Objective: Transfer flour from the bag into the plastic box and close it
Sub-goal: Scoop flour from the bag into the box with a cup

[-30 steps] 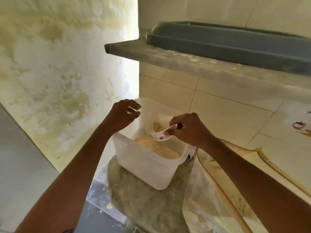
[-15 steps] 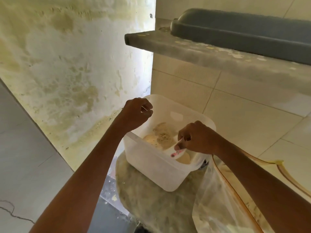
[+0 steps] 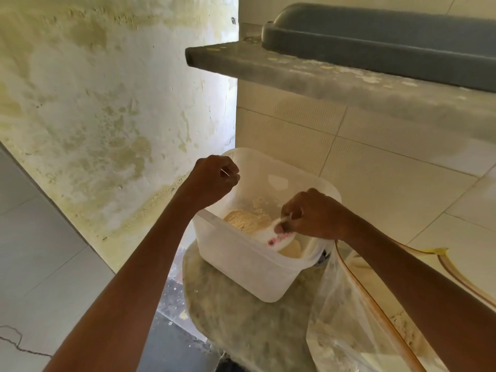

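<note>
A translucent white plastic box (image 3: 241, 267) holds beige flour (image 3: 245, 220); a white cup (image 3: 271, 237) bears pink markings. At 5 o'clock, a clear bag (image 3: 346, 318) shows an orange-brown edge. At 12 o'clock, a dark grey lid (image 3: 375, 36) rests on a mottled grey shelf (image 3: 335, 79), beside a yellow-stained cream wall (image 3: 107, 103).

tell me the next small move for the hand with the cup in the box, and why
Probably lift the right hand and its small white cup out of the plastic box and across to the clear bag for another scoop. The cup is tipped low over the flour heap, seemingly emptied, and flour remains in the bag. The left hand grips the box rim.
</note>
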Available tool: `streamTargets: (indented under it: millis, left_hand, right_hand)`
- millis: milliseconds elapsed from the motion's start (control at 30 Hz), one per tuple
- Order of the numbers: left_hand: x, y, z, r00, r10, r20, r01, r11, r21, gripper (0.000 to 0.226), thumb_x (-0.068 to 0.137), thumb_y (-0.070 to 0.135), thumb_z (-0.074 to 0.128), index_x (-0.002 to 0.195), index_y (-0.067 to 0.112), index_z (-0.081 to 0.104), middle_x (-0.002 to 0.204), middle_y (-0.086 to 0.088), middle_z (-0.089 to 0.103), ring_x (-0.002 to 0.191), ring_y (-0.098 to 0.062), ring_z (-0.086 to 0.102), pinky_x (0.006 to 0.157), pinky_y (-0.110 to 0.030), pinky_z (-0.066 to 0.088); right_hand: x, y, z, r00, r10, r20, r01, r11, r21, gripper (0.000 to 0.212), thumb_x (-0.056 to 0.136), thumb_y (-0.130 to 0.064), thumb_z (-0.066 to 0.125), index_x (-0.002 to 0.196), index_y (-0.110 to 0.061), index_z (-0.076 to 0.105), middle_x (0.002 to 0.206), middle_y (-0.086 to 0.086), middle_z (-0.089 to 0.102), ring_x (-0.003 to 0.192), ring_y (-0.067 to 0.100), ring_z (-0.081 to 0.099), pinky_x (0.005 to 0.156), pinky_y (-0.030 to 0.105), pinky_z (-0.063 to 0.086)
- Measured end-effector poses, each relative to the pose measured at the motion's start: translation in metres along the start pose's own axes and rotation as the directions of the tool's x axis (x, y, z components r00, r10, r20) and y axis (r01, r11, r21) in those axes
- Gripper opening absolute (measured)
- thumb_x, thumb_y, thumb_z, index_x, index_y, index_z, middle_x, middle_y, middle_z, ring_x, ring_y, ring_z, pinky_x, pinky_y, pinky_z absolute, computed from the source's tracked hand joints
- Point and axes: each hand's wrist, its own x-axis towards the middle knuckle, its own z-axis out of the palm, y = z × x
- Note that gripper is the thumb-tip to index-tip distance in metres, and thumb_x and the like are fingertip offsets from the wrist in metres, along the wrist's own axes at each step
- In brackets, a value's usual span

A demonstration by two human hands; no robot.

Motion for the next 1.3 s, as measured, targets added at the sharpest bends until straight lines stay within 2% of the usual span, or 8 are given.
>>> streamTargets:
  millis: [300,467,567,633,733,800,1100,1300]
  left_hand:
    - [-0.003,0.002,-0.001,1.000,-0.012,0.015,0.012,1.000,-0.004,0.008,0.094,0.020,0.070,0.100,0.018,0.075,0.091,0.008,0.071,0.087,-0.004,0.068,0.069,-0.019,0.047]
    - [-0.004,0.004,0.000,1.000,-0.012,0.003,0.012,1.000,0.012,0.013,0.093,0.021,0.070,0.104,0.016,0.075,0.096,0.004,0.073,0.090,-0.008,0.069,0.078,-0.023,0.051]
    - [-0.006,0.007,0.000,1.000,0.022,-0.010,-0.022,0.999,0.025,0.014,0.093,0.018,0.069,0.105,0.015,0.075,0.097,0.004,0.074,0.090,-0.006,0.069,0.074,-0.012,0.046]
    - [-0.008,0.011,-0.001,0.999,0.051,-0.010,-0.051,0.999,0.019,0.012,0.093,0.015,0.069,0.103,0.015,0.075,0.097,0.006,0.074,0.087,-0.002,0.069,0.072,-0.005,0.044]
    - [-0.012,0.021,-0.002,0.998,0.066,-0.023,-0.066,0.998,-0.012,0.011,0.092,0.015,0.069,0.100,0.020,0.075,0.097,0.010,0.075,0.086,-0.002,0.071,0.074,-0.016,0.049]
    - [-0.016,0.035,0.004,0.998,0.065,-0.023,-0.066,0.996,-0.057,0.013,0.092,0.014,0.069,0.097,0.023,0.077,0.095,0.013,0.076,0.083,0.000,0.071,0.070,-0.015,0.049]
    - [-0.038,0.126,0.086,0.939,0.292,0.180,-0.253,0.944,-0.213,0.009,0.093,0.024,0.072,0.102,0.027,0.074,0.110,0.016,0.068,0.100,0.000,0.066,0.082,-0.022,0.054]
    - [-0.051,0.144,0.120,0.852,0.362,0.378,-0.281,0.926,-0.253,0.017,0.094,0.035,0.071,0.109,0.027,0.067,0.117,0.017,0.064,0.112,-0.002,0.058,0.090,-0.023,0.046]
  right_hand:
    - [-0.001,-0.003,-0.001,0.999,-0.021,0.034,0.021,1.000,-0.020,0.029,0.078,-0.050,0.081,0.066,-0.040,0.056,0.065,-0.020,0.054,0.062,0.002,0.053,0.063,0.024,0.038]
    - [-0.008,0.001,-0.001,0.975,-0.092,-0.205,0.111,0.990,0.085,0.023,0.080,-0.053,0.079,0.077,-0.034,0.066,0.070,-0.017,0.064,0.065,0.003,0.061,0.062,0.024,0.045]
    - [-0.021,0.003,-0.005,0.908,-0.205,-0.366,0.243,0.968,0.061,0.042,0.079,-0.061,0.069,0.089,-0.020,0.075,0.081,-0.005,0.074,0.070,0.009,0.065,0.065,0.033,0.056]
    - [-0.033,0.004,-0.008,0.812,-0.337,-0.476,0.361,0.932,-0.044,0.042,0.082,-0.052,0.070,0.093,-0.012,0.075,0.088,0.001,0.075,0.077,0.018,0.067,0.066,0.040,0.058]
    - [-0.058,0.008,-0.016,0.665,-0.434,-0.608,0.424,0.889,-0.172,0.035,0.082,-0.038,0.075,0.093,-0.004,0.074,0.095,0.008,0.074,0.084,0.026,0.067,0.068,0.038,0.059]
    - [-0.079,0.013,-0.025,0.630,-0.450,-0.633,0.405,0.886,-0.226,0.035,0.083,-0.036,0.076,0.094,-0.002,0.074,0.097,0.010,0.072,0.085,0.025,0.066,0.067,0.035,0.058]
    - [-0.186,0.059,-0.054,0.676,-0.319,-0.664,0.323,0.938,-0.122,0.027,0.072,-0.015,0.088,0.089,-0.001,0.073,0.086,-0.005,0.064,0.074,0.010,0.059,0.061,0.036,0.055]
    - [-0.235,0.079,-0.047,0.668,-0.336,-0.664,0.273,0.941,-0.202,0.031,0.078,-0.030,0.076,0.082,0.000,0.071,0.082,-0.009,0.056,0.067,0.016,0.054,0.056,0.030,0.048]
